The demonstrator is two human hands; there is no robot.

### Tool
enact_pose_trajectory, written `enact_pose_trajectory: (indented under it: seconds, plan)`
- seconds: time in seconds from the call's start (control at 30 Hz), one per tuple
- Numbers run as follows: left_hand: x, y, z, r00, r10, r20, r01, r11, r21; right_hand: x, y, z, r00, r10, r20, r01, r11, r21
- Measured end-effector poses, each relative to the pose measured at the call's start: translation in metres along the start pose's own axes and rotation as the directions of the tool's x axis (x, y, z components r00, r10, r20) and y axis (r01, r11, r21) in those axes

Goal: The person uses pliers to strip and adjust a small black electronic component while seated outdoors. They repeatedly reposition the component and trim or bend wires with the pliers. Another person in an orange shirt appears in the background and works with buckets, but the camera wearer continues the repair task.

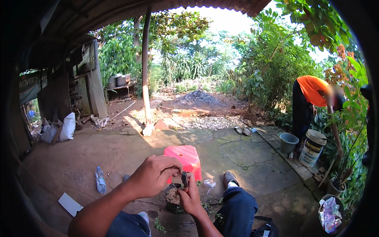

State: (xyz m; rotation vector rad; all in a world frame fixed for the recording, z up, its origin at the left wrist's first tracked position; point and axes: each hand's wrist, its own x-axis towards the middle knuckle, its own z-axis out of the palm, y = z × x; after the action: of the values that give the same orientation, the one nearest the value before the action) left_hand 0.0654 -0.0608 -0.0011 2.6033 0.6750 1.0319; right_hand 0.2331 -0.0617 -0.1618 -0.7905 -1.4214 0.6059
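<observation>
My left hand (156,175) is closed in a pinch above the pot, its fingertips at a thin strand that looks like wire. Close beside it, my right hand (190,199) grips a small dark tool (184,179), probably pliers, with its head pointing up toward the left fingers. Below both hands, between my legs, stands a dark pot (172,203) filled with brownish soil, partly hidden by my right hand. Thin leafy stems (209,205) spread out to its right. A red plastic stool (183,155) stands just beyond my hands. A loose coil of pale wire (209,183) lies right of the stool.
A plastic bottle (100,181) and a white board (70,204) lie at left. A black bag (265,228) is by my right leg. At right a person in orange (312,91) bends near a grey bucket (288,143) and a white pail (312,148). A post (146,71) stands ahead.
</observation>
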Motion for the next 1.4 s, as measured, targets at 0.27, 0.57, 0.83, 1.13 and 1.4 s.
enact_pose_trajectory:
  seconds: [0.27, 0.57, 0.83, 1.13, 1.4]
  plan:
    - [-0.002, 0.005, -0.005, 0.998, 0.061, -0.023, -0.055, 0.977, 0.207, 0.004, -0.018, 0.0, 0.99, -0.019, -0.138, -0.007, 0.984, -0.18]
    - [-0.006, 0.005, -0.001, 1.0, 0.011, 0.005, -0.012, 0.971, 0.238, 0.0, -0.012, 0.0, 0.986, -0.001, -0.167, -0.03, 0.983, -0.183]
    - [-0.007, 0.004, 0.016, 0.993, 0.047, -0.107, -0.025, 0.98, 0.2, 0.002, -0.007, 0.003, 0.979, 0.09, -0.184, -0.11, 0.989, -0.103]
    - [-0.004, -0.003, 0.001, 0.998, 0.026, -0.062, -0.015, 0.985, 0.175, 0.004, 0.012, 0.006, 0.998, -0.013, -0.06, 0.008, 0.996, -0.092]
    - [-0.005, 0.0, 0.0, 0.999, 0.005, -0.034, -0.002, 0.996, 0.088, 0.0, 0.03, 0.007, 0.996, -0.06, -0.064, 0.055, 0.996, -0.073]
